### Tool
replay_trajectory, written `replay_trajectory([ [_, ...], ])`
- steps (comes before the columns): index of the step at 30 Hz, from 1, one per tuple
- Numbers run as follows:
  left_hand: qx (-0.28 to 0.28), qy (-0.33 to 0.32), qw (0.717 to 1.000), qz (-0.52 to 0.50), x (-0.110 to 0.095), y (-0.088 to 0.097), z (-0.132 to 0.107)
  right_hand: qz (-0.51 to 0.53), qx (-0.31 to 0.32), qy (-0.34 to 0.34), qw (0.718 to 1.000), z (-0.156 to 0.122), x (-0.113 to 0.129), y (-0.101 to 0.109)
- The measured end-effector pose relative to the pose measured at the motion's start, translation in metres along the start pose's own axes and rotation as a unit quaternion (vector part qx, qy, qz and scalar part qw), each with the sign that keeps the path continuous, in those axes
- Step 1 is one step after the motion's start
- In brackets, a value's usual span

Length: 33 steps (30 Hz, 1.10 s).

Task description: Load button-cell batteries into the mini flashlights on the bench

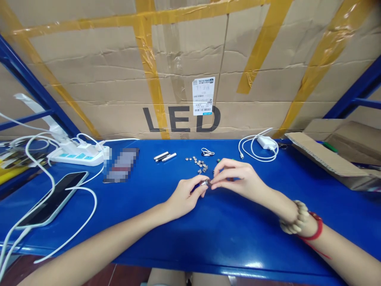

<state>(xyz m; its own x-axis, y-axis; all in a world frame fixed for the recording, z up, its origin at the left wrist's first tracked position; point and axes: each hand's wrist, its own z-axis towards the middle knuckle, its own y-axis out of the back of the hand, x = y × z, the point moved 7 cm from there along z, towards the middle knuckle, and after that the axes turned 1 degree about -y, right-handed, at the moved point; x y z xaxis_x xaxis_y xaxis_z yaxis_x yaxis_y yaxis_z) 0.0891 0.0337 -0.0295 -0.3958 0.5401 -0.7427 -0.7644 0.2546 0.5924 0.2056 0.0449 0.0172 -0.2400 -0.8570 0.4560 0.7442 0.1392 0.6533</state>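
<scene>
Between the thumb and fingers of my left hand [185,197] is a small shiny metal cylinder [204,183], partly covered by the fingertips. My right hand [244,180] is pinched closed right at the cylinder's right end; whatever lies between its fingertips is too small to name. Just beyond the hands, several small round silver pieces like button cells [195,159] are scattered on the blue table [178,246]. Slim silver tubes [169,157] lie to their left. Behind them is a small looped black-and-white strap [207,152]. Something green shows partly behind my right hand.
At left are a white power strip [79,155] with cables, a phone [53,198] and a blurred flat packet [122,165]. A white charger [267,143] with coiled cable lies back right, beside an open cardboard box [324,155]. A large taped carton [119,79] stands behind.
</scene>
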Motion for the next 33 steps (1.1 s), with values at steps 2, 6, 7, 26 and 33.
replay_trajectory([
  [2,0.009,0.0,1.0,-0.007,0.0,0.0,0.001,-0.048,0.009,0.03,0.998,-0.002,0.003,0.001],
  [6,0.046,-0.011,0.999,-0.015,-0.003,-0.004,0.0,-0.103,-0.002,0.044,0.994,-0.004,0.006,0.001],
  [7,0.058,-0.012,0.998,-0.015,-0.004,-0.006,-0.001,-0.108,0.005,0.049,0.993,-0.005,0.007,0.0],
  [26,0.051,0.013,0.998,0.031,0.009,-0.008,-0.005,-0.028,0.048,-0.082,0.995,-0.009,-0.013,-0.019],
  [33,0.028,0.012,0.998,0.056,0.01,-0.006,-0.006,0.022,0.025,-0.159,0.987,-0.01,-0.019,-0.027],
])
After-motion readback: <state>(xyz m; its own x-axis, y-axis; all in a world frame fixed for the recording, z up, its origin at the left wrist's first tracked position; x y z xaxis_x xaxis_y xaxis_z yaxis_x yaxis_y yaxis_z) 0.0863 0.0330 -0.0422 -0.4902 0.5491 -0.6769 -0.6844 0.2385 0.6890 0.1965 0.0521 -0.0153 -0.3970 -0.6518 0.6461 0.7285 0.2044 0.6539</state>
